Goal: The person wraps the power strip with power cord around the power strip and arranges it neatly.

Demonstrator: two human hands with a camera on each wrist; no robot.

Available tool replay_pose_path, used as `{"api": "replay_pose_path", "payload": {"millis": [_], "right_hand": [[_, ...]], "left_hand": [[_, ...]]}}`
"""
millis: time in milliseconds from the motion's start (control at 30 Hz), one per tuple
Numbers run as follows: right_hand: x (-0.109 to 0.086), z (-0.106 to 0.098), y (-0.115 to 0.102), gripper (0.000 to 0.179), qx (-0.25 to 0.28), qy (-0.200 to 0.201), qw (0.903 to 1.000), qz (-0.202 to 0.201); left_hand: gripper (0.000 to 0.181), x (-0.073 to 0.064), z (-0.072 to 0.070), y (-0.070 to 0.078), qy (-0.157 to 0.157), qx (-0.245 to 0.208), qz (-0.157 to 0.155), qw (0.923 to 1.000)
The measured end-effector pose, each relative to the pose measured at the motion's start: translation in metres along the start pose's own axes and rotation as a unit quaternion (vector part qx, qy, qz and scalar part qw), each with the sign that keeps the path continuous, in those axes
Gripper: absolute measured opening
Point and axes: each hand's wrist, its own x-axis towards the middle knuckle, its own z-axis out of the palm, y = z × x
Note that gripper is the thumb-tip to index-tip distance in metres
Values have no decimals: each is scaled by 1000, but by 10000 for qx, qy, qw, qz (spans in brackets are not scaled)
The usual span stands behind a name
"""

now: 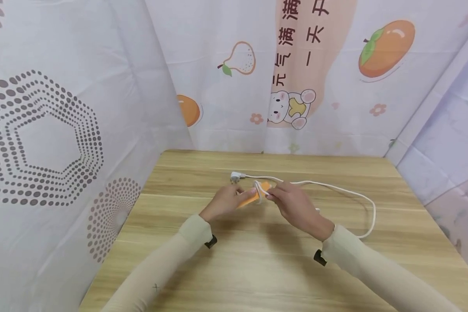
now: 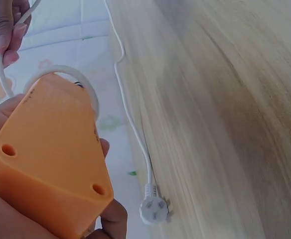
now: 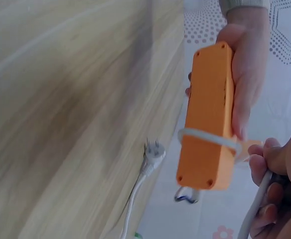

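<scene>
My left hand [image 1: 225, 200] grips an orange power strip [image 3: 205, 94] above the table, with its screw-holed back showing in both wrist views. A white cord [image 3: 210, 136] crosses round the strip near its far end. Close by, my right hand [image 1: 296, 208] pinches the cord between thumb and fingers. Thin coloured wires [image 3: 185, 198] poke out at the strip's end in the right wrist view. Beyond my left hand lies the white plug [image 1: 235, 176], its prongs visible in the right wrist view. The strip's other face is hidden.
More white cord [image 1: 368, 203] curves over the wooden table [image 1: 249, 268] to the right, passing behind my right arm. Patterned white curtains [image 1: 226, 108] stand along the table's back and sides.
</scene>
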Motion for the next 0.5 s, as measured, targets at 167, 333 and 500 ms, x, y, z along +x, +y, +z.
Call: {"api": "replay_pose_path", "payload": {"millis": [167, 333, 500], "right_hand": [[-1, 1, -10, 8, -134, 140, 9981, -577], [-7, 3, -12, 6, -83, 31, 9993, -374], [-13, 6, -7, 8, -10, 12, 10000, -33]], "left_hand": [[60, 0, 0, 0, 230, -170, 49, 9996], [58, -1, -5, -11, 118, -783, -112, 9968], [65, -1, -12, -12, -2, -1390, -270, 9899]]}}
